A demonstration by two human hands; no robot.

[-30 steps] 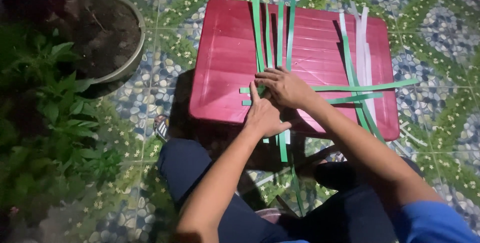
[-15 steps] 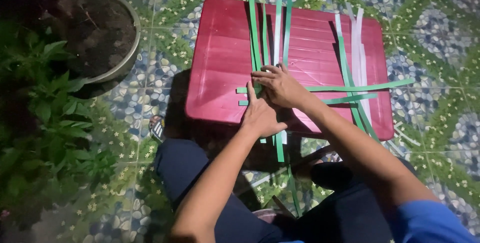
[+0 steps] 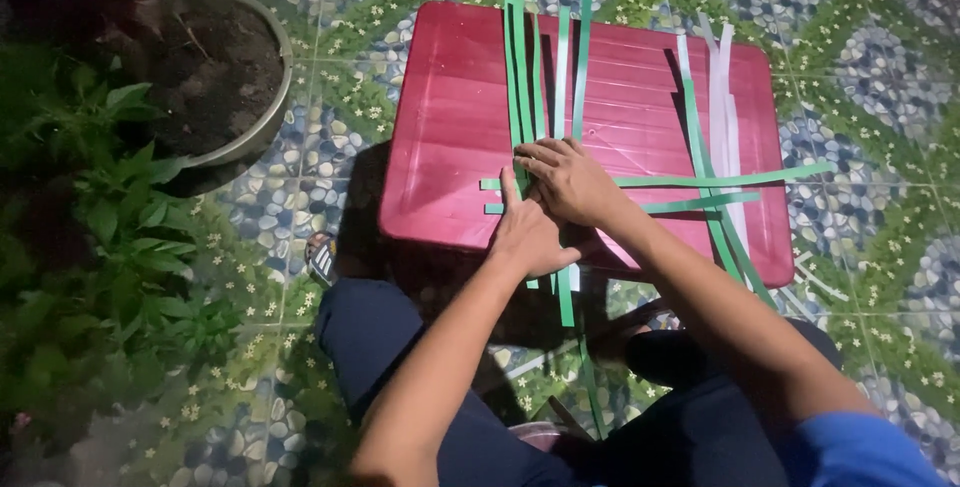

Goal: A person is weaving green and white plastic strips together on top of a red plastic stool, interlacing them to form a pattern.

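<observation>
A red plastic table (image 3: 440, 137) stands in front of my knees. Several long green strips (image 3: 522, 67) lie lengthwise on it, crossed by two horizontal green strips (image 3: 720, 182). My left hand (image 3: 525, 232) lies flat on the strips near the table's front edge, index finger pointing forward. My right hand (image 3: 570, 182) rests just beyond it, fingers curled and pressing down where the strips cross. A loose bundle of green and white strips (image 3: 715, 117) lies on the right part of the table.
A round pot with soil (image 3: 215, 77) stands on the patterned tile floor (image 3: 860, 77) at the left, with leafy green plants (image 3: 110, 237) beside it. Strip ends hang over the table's front edge (image 3: 565, 297) between my knees.
Both hands have stayed on the crossing strips. My right hand's fingers have shifted slightly over them. The view has drifted a little.
</observation>
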